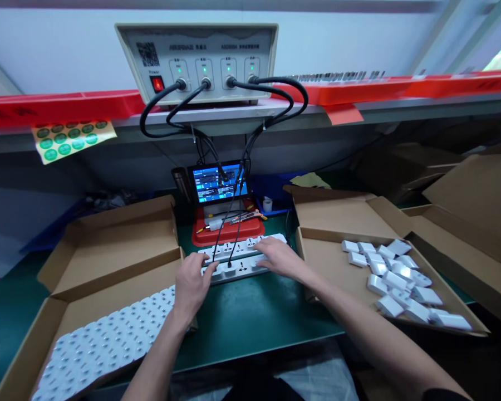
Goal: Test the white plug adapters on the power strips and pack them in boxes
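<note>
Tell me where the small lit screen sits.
The screen stands at the centre of the head view, just behind the red tray and power strips, below the tester.

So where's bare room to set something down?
The green mat is bare between the left brown cardboard box and the right cardboard box, before the white power strips. The right box's floor beside its white chargers is bare too. Crowded: the strips, under the left hand, right hand and black cables; the red tray behind.
</note>
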A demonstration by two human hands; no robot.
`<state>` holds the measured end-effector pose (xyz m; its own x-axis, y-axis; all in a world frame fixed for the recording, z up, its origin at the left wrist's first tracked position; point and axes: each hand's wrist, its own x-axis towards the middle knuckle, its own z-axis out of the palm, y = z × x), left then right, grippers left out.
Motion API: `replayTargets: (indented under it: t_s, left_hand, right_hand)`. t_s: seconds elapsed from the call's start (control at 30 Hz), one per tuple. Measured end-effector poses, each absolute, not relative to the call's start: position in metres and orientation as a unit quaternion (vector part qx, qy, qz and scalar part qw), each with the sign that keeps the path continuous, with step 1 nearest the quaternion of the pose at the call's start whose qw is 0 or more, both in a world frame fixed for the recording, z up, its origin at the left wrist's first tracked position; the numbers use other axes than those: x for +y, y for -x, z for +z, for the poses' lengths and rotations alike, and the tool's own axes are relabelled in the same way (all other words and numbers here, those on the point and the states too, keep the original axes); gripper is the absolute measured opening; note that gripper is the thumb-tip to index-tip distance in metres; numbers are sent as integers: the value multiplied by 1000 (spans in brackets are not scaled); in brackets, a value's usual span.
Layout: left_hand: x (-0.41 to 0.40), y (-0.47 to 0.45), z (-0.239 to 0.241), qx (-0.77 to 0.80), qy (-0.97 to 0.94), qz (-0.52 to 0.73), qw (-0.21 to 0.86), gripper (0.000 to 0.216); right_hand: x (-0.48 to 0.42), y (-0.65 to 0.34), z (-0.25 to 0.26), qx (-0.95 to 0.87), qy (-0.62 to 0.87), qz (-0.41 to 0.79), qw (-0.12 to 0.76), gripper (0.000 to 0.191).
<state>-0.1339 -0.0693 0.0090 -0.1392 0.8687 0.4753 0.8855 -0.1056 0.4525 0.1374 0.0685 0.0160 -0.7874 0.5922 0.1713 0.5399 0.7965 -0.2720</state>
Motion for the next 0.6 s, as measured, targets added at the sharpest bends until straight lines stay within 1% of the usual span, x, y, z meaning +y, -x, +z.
replayTargets:
  t_s: [0.07,0.17,0.2,0.27,0.4,0.47,0.5,0.53,0.6]
  left_hand:
    - [-67,105,13,-645,688,-328,53,20]
    - [-51,51,13,-603,767,-216,28,27]
    - [-43,36,11,-601,779,-179,14,30]
    - [-27,17,6,-609,783,-124,-23,30]
    - [-12,13,3,-617,779,-92,-72,25]
    - [-16,18,9,-621,772,-120,-70,26]
    - [-20,21,13,-620,764,-164,-73,28]
    - [-24,23,18,-616,749,-229,-84,31]
    - [-35,26,26,-589,691,-395,-141,33]
  right_hand:
    - [74,-155,12,-939,322,87,78,28]
    - [76,-167,3,-935,340,95,42,16]
    - [76,-168,2,-933,343,100,47,15]
    - [75,-171,7,-927,349,107,86,19]
    - [69,-184,37,-912,334,147,186,34]
    - [62,-191,53,-903,316,196,217,37]
    - [57,-194,59,-893,312,228,230,37]
    - [51,-195,63,-881,309,266,242,37]
    - [38,-192,65,-849,303,345,263,38]
